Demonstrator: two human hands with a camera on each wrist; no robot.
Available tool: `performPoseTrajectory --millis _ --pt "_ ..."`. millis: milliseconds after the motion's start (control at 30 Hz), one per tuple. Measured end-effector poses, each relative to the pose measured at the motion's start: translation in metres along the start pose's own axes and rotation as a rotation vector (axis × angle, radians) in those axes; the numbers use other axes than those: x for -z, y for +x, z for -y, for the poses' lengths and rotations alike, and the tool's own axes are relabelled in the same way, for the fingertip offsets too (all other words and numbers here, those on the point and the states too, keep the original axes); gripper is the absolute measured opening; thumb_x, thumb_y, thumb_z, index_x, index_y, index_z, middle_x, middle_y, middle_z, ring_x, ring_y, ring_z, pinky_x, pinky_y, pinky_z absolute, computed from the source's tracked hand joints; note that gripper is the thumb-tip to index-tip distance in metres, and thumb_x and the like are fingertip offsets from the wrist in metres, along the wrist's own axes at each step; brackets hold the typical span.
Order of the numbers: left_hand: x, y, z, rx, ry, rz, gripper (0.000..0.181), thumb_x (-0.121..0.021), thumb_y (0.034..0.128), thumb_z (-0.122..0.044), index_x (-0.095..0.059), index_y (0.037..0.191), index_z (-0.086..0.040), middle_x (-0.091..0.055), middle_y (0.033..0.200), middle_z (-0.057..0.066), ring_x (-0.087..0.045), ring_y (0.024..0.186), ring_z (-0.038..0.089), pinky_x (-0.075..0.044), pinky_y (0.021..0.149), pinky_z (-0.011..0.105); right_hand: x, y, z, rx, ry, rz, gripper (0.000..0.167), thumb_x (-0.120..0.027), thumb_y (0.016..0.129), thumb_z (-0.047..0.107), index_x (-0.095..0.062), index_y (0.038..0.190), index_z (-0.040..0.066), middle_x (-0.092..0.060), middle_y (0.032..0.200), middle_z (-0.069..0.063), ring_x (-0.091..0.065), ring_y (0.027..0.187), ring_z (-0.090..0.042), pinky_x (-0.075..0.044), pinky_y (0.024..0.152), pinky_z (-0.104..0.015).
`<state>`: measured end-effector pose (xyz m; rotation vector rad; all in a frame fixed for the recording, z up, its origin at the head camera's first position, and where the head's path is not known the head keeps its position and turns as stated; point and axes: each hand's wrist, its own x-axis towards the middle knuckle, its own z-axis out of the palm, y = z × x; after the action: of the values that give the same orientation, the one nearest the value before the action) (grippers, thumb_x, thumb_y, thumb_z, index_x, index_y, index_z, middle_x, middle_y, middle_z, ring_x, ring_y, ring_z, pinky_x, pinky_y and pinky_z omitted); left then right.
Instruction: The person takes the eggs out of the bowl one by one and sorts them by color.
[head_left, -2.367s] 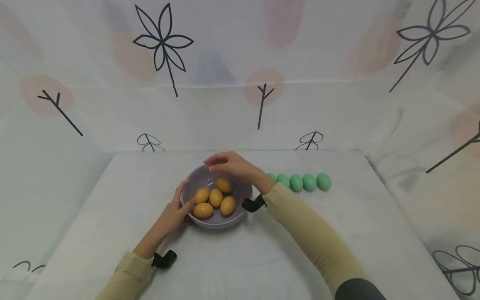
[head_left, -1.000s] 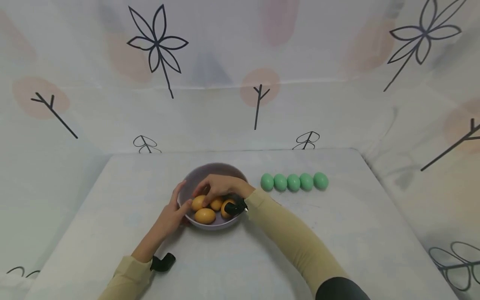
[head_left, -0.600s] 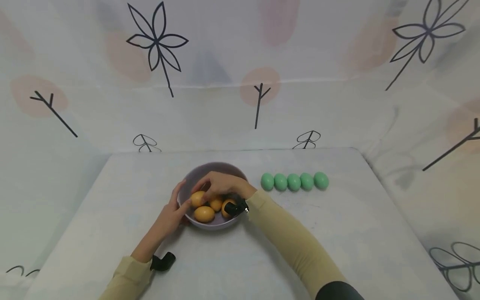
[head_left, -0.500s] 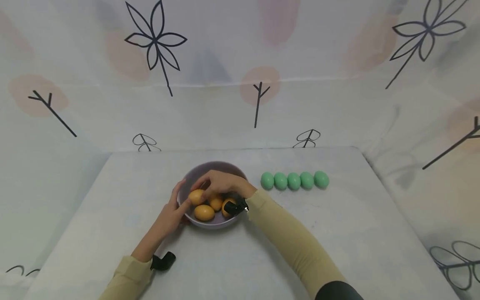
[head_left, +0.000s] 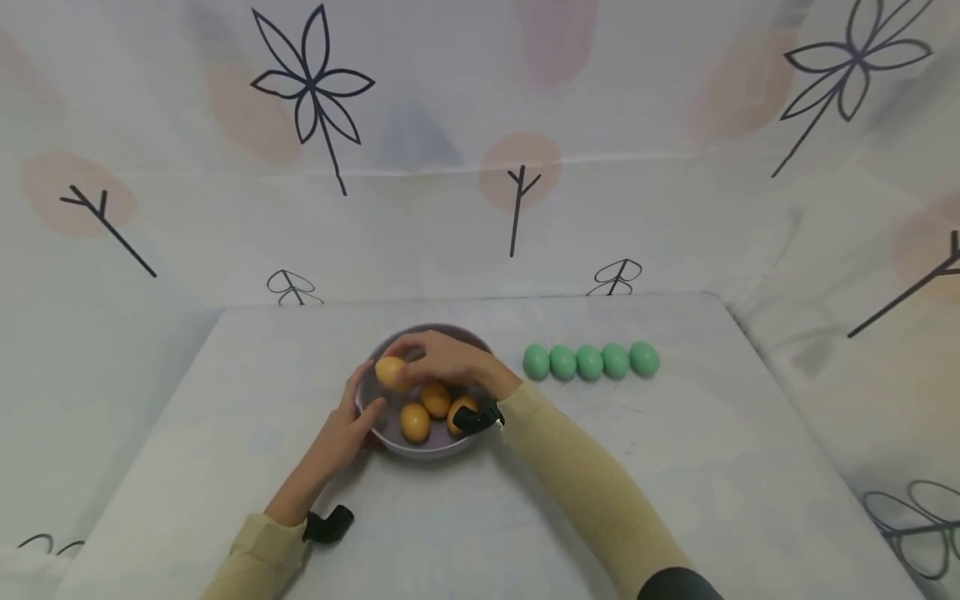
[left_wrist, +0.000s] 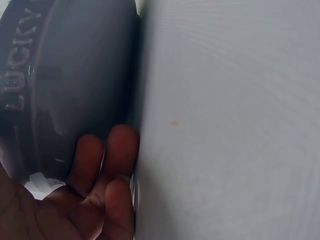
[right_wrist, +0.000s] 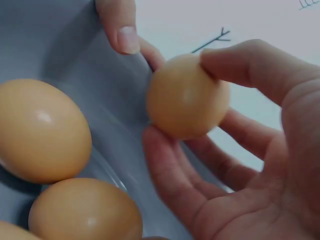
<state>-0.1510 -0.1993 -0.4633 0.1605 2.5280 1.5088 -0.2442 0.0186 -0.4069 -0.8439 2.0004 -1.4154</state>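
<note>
My right hand (head_left: 450, 360) pinches an orange-brown egg (head_left: 392, 372) over the left part of the purple bowl (head_left: 390, 433). The right wrist view shows that egg (right_wrist: 187, 97) between thumb and fingers, above the bowl's inner wall (right_wrist: 115, 75). Several more eggs lie in the bowl, one of them (head_left: 415, 422) near its front; the right hand and its wrist camera partly cover others. My left hand (head_left: 347, 429) holds the bowl's left side, its thumb over the rim. In the left wrist view its fingers (left_wrist: 87, 162) press on the bowl's outer wall (left_wrist: 80, 75).
A row of several green eggs (head_left: 589, 362) lies on the white tabletop (head_left: 600, 500), to the right of the bowl. Behind the table's far edge hangs a pale cloth (head_left: 420, 233) with leaf and twig drawings.
The right hand has lifted the pinched egg up and slightly back from the other eggs. An egg near the bowl's front has turned and shifted a little right. The left hand keeps its hold.
</note>
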Motion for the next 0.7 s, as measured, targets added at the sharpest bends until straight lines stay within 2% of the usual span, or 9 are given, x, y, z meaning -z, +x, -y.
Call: performPoseTrajectory --millis 100,200,333,467,567,700 --pt "0.000 0.000 -0.002 0.007 0.000 0.003 0.063 -0.048 0.1054 -0.039 -0.012 0.157 -0.037 -0.060 0.113 0.034 -0.068 0.076 0.025 -0.055 0.067 0.037 0.002 -0.007 0.005 -0.012 -0.025 -0.045 0.037 -0.067 0.090 0.022 -0.062 0.126 0.016 -0.062 0.120 0.001 -0.062 0.101 -0.019 -0.051 0.086 -0.035" --pt "0.001 -0.001 -0.003 0.009 0.002 0.007 0.063 -0.047 0.1056 -0.039 -0.012 0.157 -0.035 -0.057 0.117 0.037 -0.068 0.077 0.025 -0.055 0.068 0.037 0.004 -0.015 0.008 0.014 -0.029 -0.064 0.039 -0.063 0.094 0.022 -0.059 0.132 0.016 -0.060 0.123 -0.001 -0.061 0.102 -0.020 -0.052 0.085 -0.035" --pt "0.002 -0.003 -0.002 -0.001 -0.009 0.003 0.063 -0.047 0.1059 -0.037 -0.012 0.158 -0.034 -0.054 0.122 0.040 -0.068 0.077 0.026 -0.055 0.067 0.037 0.007 -0.026 0.008 0.070 0.025 -0.059 0.042 -0.057 0.099 0.018 -0.056 0.141 0.013 -0.056 0.133 -0.004 -0.060 0.108 -0.021 -0.053 0.086 -0.037" --pt "0.003 -0.003 0.000 -0.014 -0.016 -0.005 0.062 -0.047 0.1063 -0.034 -0.012 0.158 -0.034 -0.050 0.127 0.041 -0.068 0.076 0.026 -0.056 0.066 0.037 0.011 -0.038 0.007 0.071 0.085 -0.076 0.043 -0.055 0.102 0.019 -0.053 0.144 0.010 -0.049 0.142 -0.005 -0.060 0.114 -0.023 -0.052 0.089 -0.040" --pt "0.002 -0.003 0.001 -0.012 -0.016 -0.010 0.063 -0.048 0.1061 -0.034 -0.012 0.158 -0.035 -0.050 0.127 0.040 -0.068 0.076 0.026 -0.055 0.066 0.037 0.014 -0.047 0.006 0.059 0.106 -0.107 0.046 -0.057 0.101 0.019 -0.050 0.146 0.010 -0.049 0.142 -0.007 -0.062 0.113 -0.028 -0.051 0.091 -0.041" --pt "0.000 -0.002 0.002 -0.010 -0.021 -0.013 0.063 -0.049 0.1056 -0.034 -0.013 0.157 -0.036 -0.050 0.126 0.041 -0.068 0.076 0.026 -0.056 0.067 0.038 0.020 -0.061 0.007 0.071 0.066 -0.160 0.058 -0.066 0.093 0.014 -0.047 0.149 0.010 -0.050 0.142 -0.006 -0.058 0.120 -0.028 -0.048 0.097 -0.041"
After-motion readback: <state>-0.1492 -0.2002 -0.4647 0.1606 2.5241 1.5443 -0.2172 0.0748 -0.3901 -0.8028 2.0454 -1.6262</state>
